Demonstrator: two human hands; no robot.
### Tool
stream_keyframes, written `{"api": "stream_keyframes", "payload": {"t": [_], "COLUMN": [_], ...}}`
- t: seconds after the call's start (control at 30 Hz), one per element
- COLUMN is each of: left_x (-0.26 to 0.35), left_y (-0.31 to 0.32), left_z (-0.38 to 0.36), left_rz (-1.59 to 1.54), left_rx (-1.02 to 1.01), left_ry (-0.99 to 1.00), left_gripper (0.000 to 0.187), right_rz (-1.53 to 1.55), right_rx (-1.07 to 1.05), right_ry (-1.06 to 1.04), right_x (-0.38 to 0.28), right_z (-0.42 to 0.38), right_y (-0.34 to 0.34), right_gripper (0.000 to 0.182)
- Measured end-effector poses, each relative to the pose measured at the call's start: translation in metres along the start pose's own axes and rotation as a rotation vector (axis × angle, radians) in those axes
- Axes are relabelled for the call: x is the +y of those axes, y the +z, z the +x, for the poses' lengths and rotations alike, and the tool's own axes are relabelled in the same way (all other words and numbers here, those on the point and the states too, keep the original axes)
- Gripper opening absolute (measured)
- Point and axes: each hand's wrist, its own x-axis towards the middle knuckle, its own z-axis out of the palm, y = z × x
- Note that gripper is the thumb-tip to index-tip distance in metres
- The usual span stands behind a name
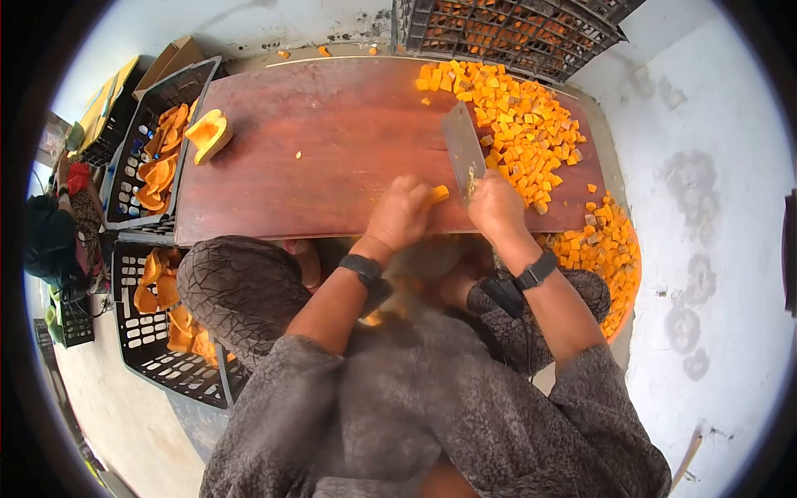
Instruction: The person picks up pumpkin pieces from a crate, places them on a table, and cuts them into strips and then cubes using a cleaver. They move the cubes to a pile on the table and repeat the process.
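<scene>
On the reddish-brown board (332,158), my left hand (401,211) is closed on a small orange pumpkin piece (439,194) near the front edge. My right hand (498,207) grips a cleaver (463,148) by its handle; the wide blade stands just right of the piece, its tip pointing away from me. A heap of orange pumpkin cubes (523,133) covers the board's right end, close beside the blade. One larger hollow pumpkin piece (209,135) lies at the board's left end.
Black crates (133,220) with pumpkin pieces stand at the left. More cubes fill an orange-rimmed container (636,278) below the board's right end. Stacked crates (498,37) stand behind, a white wall (697,207) rises at the right. Another person (62,241) is at far left.
</scene>
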Motion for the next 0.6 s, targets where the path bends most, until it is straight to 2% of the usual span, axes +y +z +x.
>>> {"api": "stream_keyframes", "payload": {"t": [0.2,0.43,0.6], "left_x": [0.004,0.002,0.002], "left_y": [0.004,0.003,0.002], "left_z": [0.000,-0.001,-0.001], "left_rz": [0.008,0.063,0.028], "left_rx": [0.012,-0.027,0.004], "left_ry": [-0.030,-0.021,0.030], "left_gripper": [0.013,0.012,0.010], "right_rz": [-0.054,-0.155,-0.144], "right_rx": [-0.104,-0.150,-0.194], "right_ry": [-0.119,-0.253,-0.151], "right_x": [-0.007,-0.014,-0.024], "right_z": [-0.037,-0.029,-0.022], "right_y": [-0.033,-0.010,-0.003], "right_gripper": [0.017,0.010,0.015]}}
